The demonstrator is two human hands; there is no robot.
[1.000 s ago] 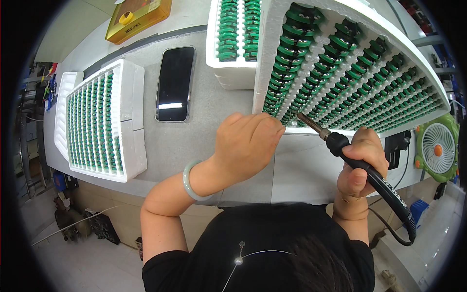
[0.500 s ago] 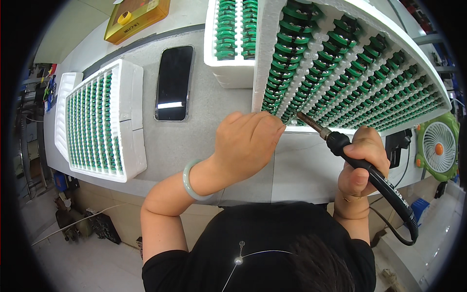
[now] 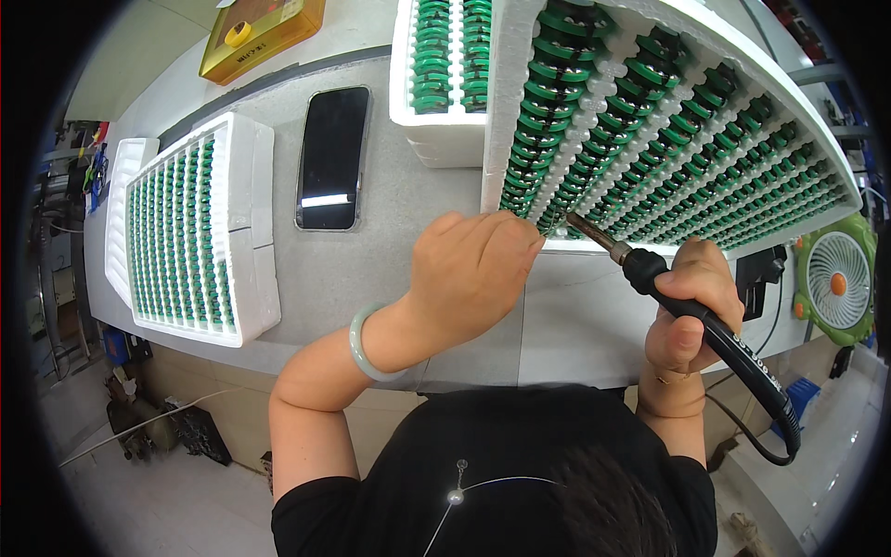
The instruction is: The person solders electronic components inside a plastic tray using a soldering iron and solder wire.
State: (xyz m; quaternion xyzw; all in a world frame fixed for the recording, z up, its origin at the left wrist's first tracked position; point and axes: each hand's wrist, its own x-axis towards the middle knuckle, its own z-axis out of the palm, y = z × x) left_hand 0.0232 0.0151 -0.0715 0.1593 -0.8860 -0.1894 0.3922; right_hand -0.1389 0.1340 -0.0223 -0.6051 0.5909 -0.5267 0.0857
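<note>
My right hand point(image 3: 696, 302) is wrapped round the black handle of a soldering iron point(image 3: 654, 274). The iron's metal tip points up and left, at the lower edge of the rows of green circuit boards point(image 3: 557, 102). These stand in a tilted white foam tray point(image 3: 498, 130). Close to the tip, my left hand point(image 3: 478, 265) is closed, fingers pinched together at the tray's near edge. What those fingers hold, if anything, is hidden behind the hand. A pale bangle circles my left wrist.
A black phone point(image 3: 332, 158) lies on the grey table left of the trays. Farther left stands another foam tray point(image 3: 251, 232) of green boards; a third foam tray point(image 3: 445, 144) sits behind. A yellow box point(image 3: 269, 42) is at the back, a green fan point(image 3: 835, 278) at right.
Barely anything differs. The soldering iron's handle has turned very slightly in my right hand; my left hand keeps its place.
</note>
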